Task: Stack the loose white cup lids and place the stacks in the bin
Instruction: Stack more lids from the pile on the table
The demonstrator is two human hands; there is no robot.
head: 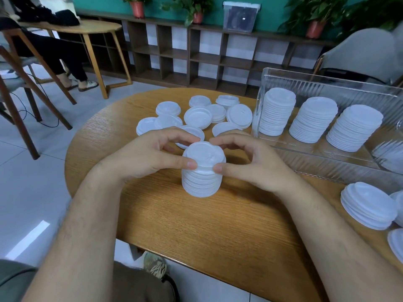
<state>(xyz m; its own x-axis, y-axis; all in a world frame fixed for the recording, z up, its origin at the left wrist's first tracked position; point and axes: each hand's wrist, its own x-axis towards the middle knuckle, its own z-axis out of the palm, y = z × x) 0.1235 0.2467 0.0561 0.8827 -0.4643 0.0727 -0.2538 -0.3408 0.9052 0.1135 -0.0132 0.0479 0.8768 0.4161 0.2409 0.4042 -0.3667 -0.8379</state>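
Both hands are on it: left hand [150, 153] and right hand [246, 160] pinch the top rim of the stack [201, 182], thumbs on the near side, fingers curled over the far side. The stack stands upright mid-table [196, 225], just short of the loose lids [197, 117]. The bin [349, 88] lies to its right, by the right edge, so the right hand is nearer.
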